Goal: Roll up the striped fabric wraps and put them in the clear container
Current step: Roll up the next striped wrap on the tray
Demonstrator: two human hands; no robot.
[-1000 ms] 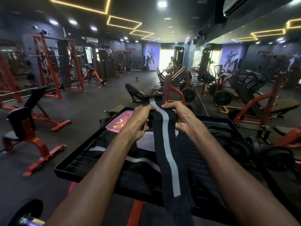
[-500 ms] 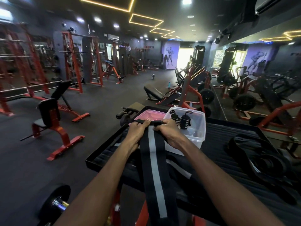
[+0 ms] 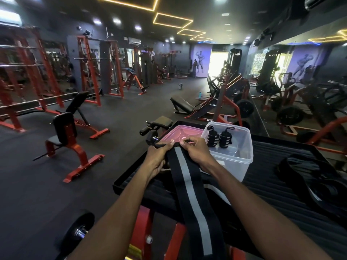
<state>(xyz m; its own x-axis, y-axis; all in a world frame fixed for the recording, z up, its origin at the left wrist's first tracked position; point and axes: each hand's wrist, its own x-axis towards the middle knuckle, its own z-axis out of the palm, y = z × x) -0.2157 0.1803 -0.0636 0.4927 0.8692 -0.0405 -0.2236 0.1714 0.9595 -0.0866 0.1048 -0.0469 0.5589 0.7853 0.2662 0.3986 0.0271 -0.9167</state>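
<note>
Both hands, left hand (image 3: 157, 158) & right hand (image 3: 195, 151), pinch the striped wrap's (image 3: 189, 188) far end; its length runs near-ward, clear container (image 3: 237, 158) just right.

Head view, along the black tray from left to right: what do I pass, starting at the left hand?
left hand → striped wrap held up by both hands → right hand → clear container holding two rolled wraps → loose black straps on the tray.

striped wrap (image 3: 189, 192) lower end cut off by bottom edge, top edge hidden under both hands' fingers (image 3: 170, 146)
</note>
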